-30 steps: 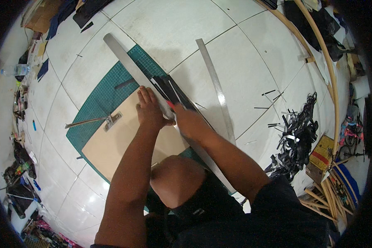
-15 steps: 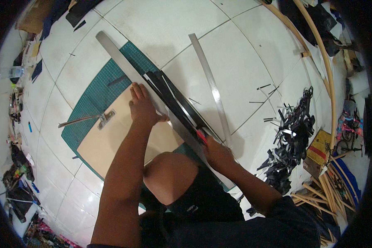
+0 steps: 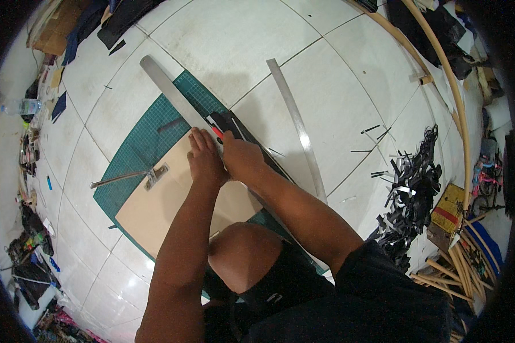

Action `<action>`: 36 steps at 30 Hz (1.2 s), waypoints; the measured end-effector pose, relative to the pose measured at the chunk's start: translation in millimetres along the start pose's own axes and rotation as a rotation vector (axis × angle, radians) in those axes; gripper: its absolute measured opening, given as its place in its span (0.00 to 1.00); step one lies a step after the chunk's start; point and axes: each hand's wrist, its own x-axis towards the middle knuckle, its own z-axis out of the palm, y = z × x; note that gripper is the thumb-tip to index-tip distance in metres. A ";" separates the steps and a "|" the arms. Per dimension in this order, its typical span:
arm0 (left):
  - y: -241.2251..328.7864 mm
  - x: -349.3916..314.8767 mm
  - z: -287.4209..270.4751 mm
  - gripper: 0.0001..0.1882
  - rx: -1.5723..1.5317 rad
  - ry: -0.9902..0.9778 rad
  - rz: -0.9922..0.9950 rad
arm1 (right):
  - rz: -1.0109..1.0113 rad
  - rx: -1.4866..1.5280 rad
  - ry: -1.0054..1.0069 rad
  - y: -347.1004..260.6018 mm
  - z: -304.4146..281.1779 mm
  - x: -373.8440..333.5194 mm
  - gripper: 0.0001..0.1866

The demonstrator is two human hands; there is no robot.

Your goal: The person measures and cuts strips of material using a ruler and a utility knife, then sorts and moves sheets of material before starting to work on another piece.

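My left hand (image 3: pixel 206 163) lies flat with its fingers out, pressing along a long metal ruler (image 3: pixel 169 88) and the edge of a tan board (image 3: pixel 180 200). Both rest on a green cutting mat (image 3: pixel 134 140) on the floor. Close beside it, my right hand (image 3: pixel 243 159) is closed round a red cutter knife (image 3: pixel 217 132), whose tip is at the ruler's right side. Black sheet material (image 3: pixel 230 123) lies along that side, partly hidden under my right hand and forearm. My bare knee (image 3: pixel 243 251) is at the board's near edge.
To the right lies a second metal strip (image 3: pixel 294 123) on the white tiles. Beyond it sits a heap of black shreds (image 3: pixel 418 188), with a few loose slivers around. A metal tool with a long handle (image 3: pixel 120 179) rests across the mat and board. Rattan-like poles (image 3: pixel 458 268) stand at far right.
My right hand with the cutter knife has moved up and left along the ruler, from near its lower end to beside my left hand. The whole view has shifted slightly.
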 end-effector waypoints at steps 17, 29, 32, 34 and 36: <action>1.8 -10.8 -28.9 0.81 -0.085 -0.062 0.050 | 0.349 -0.006 -0.386 128.4 11.0 -263.7 0.12; 5.9 -10.9 -27.4 0.78 -0.072 -0.074 0.020 | -0.010 0.099 0.119 35.2 9.8 -39.8 0.15; 2.7 -3.8 -10.9 0.74 -0.038 -0.034 -0.009 | -0.084 0.031 0.106 13.5 5.7 -13.9 0.17; 0.4 -0.9 -3.9 0.74 -0.014 -0.031 0.002 | -0.071 0.015 0.086 6.4 5.6 -6.9 0.19; 0.5 1.9 1.0 0.75 0.010 -0.029 0.015 | -0.052 0.006 0.069 4.7 6.4 -3.3 0.21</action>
